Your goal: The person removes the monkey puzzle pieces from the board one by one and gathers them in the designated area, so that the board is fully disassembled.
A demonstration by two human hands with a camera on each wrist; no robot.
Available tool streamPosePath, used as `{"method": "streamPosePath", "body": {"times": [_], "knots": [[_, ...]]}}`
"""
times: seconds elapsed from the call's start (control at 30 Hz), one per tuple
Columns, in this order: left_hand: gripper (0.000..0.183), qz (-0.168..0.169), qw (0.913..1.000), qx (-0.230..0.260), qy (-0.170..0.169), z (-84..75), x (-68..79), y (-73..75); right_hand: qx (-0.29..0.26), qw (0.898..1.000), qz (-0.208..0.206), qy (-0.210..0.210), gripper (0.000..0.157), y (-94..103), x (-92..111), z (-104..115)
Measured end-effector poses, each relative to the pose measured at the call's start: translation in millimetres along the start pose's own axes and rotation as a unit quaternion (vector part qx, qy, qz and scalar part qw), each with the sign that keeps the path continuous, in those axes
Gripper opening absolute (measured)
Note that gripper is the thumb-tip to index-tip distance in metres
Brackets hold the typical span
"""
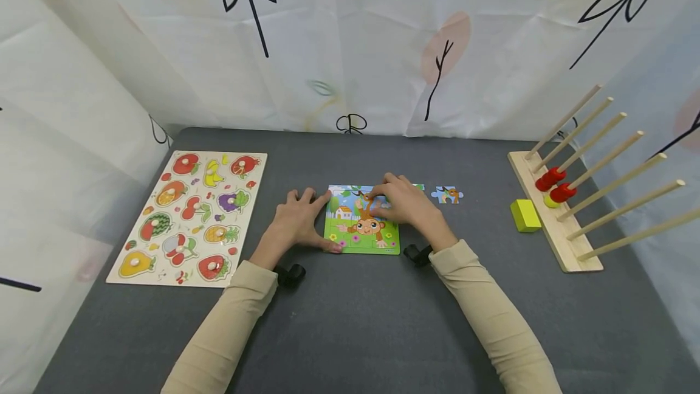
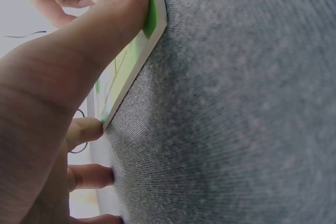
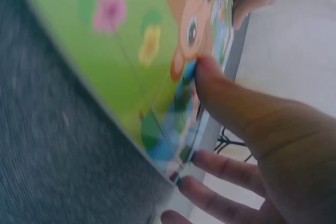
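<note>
A jigsaw puzzle of a monkey [image 1: 355,243] on a green and blue board lies flat on the table. My left hand [image 1: 298,221] is spread along its left side, thumb on the lower left corner and index fingertip at the upper left corner. In the left wrist view, the other left fingertips [image 2: 100,176] rest on the tablecloth. My right hand [image 1: 407,202] reaches over the puzzle's upper right part and hides some of it. Its thumb [image 3: 210,74] presses on the picture beside the monkey's ear, with fingertips by the board's edge.
A loose puzzle piece [image 1: 447,194] lies right of the board; a coloured sliver [image 1: 418,187] shows behind my right hand. A fruit peg board [image 1: 186,217] lies at left. At right stand a wooden peg rack [image 1: 574,247] with red and yellow beads and a yellow block [image 1: 525,216].
</note>
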State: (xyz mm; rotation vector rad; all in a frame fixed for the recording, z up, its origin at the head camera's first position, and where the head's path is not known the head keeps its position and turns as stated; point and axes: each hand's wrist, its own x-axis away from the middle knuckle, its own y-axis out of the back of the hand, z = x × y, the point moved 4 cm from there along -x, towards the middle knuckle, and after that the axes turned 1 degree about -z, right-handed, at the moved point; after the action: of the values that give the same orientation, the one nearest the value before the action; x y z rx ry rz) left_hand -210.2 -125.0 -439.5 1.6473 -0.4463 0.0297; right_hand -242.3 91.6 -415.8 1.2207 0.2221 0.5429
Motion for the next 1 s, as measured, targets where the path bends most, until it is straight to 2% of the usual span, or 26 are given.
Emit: {"method": "streamPosePath", "body": {"times": [0.2, 0.5, 0.77, 0.87, 1.0], "knots": [[0.126, 0.005, 1.0, 0.001, 0.001, -0.6, -0.3, -1.0, 0.015, 1.0, 0.023, 0.007, 0.029, 2.0, 0.1, -5.6], [0.126, 0.0, 1.0, 0.001, 0.003, 0.2, -0.1, -1.8, -0.037, 0.999, 0.038, 0.002, 0.019, 2.0, 0.0, -3.2], [0.126, -0.003, 1.0, 0.001, 0.001, 0.2, 0.7, -1.4, -0.006, 0.999, 0.039, -0.001, 0.017, 0.2, -0.9, 1.1], [0.126, -0.005, 1.0, 0.0, 0.0, 0.3, 0.3, -1.0, -0.008, 1.0, 0.026, 0.0, 0.022, 0.9, -0.1, 2.2], [0.126, -0.008, 1.0, 0.0, -0.002, 0.2, 0.2, -0.4, -0.012, 1.0, 0.011, -0.002, 0.048, 2.0, 1.0, 2.2]]}}
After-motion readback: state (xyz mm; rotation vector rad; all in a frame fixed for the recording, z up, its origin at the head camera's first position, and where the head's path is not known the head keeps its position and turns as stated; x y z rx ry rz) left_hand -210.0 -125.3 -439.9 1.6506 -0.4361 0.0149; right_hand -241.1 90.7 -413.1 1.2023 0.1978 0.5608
